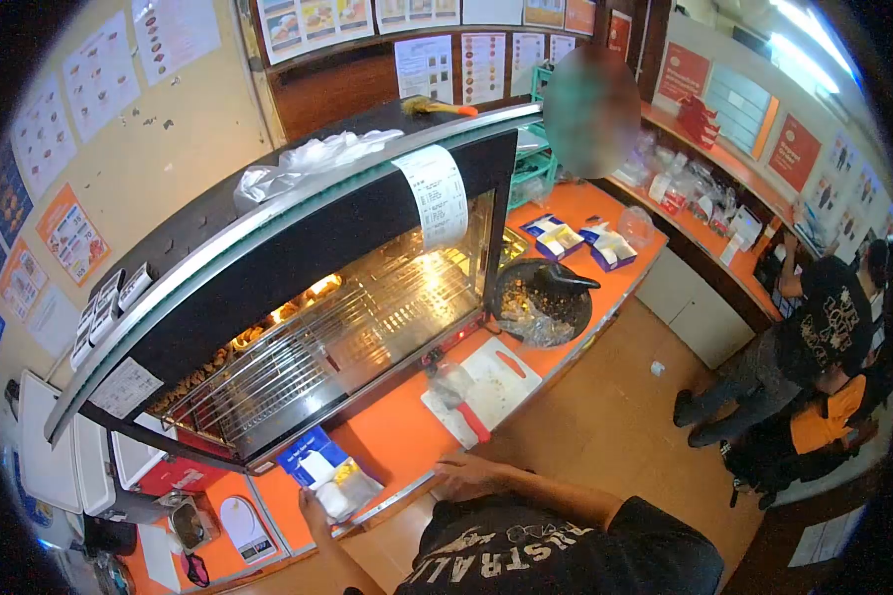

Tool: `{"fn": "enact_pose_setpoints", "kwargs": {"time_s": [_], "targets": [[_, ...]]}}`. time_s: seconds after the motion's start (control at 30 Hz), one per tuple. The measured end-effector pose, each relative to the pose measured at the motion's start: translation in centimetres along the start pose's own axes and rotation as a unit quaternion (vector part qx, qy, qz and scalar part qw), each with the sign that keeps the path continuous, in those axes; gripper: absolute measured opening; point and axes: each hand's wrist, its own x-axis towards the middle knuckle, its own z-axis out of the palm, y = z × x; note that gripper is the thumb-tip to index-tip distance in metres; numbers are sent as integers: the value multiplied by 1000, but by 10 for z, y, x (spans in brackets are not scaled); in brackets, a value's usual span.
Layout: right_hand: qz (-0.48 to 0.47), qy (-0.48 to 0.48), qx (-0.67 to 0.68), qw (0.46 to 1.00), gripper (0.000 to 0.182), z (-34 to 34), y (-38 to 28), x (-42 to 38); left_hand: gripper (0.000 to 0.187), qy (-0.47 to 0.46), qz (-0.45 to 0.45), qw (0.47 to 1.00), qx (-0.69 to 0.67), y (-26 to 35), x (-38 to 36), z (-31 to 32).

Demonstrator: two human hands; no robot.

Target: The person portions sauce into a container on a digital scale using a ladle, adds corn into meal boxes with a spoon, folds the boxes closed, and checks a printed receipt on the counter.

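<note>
My left hand [315, 514] is at the near left side of a blue and white cardboard food box [318, 458], its fingers against the box's edge. The lid stands open; white packets and something yellow [346, 470] show inside. My right hand [464, 475] is over the counter's front edge, to the right of the box, fingers apart and holding nothing. Beyond it lies a white cutting board [501, 375] with a red-handled tool [473, 421] and a clear plastic item [450, 385] on it.
A lit glass food warmer [337, 327] stands behind the box. A black bowl [544, 297] with food scraps and plastic is at right, near two open boxes [558, 240]. A kitchen scale [247, 528] sits at left. Another person [809, 337] stands at the far right counter.
</note>
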Motion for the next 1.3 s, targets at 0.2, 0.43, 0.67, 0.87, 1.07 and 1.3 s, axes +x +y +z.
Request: {"fn": "enact_pose_setpoints", "kwargs": {"time_s": [0.2, 0.43, 0.67, 0.87, 1.07, 1.3], "targets": [[151, 45, 209, 965, 61, -1, -46, 15, 28, -84, -22, 995, -54, 73, -51, 83], [54, 309, 357, 880, 47, -67, -65, -41, 22, -199, -26, 979, -44, 160, -108, 220], [-3, 406, 247, 880, 36, -177, -81, -143, 45, -372, -87, 910, -160, 218, -153, 356], [-54, 426, 401, 809, 42, -242, -135, -204, 53, -454, -58, 885, -85, 334, -177, 406], [-113, 465, 406, 779, 49, -339, -99, -266, 74, 121, 286, 950, 27, 477, -68, 361], [-76, 516, 389, 760, 51, -458, -74, -331, 61, 308, 354, 878, 97, 520, 10, 369]]}}
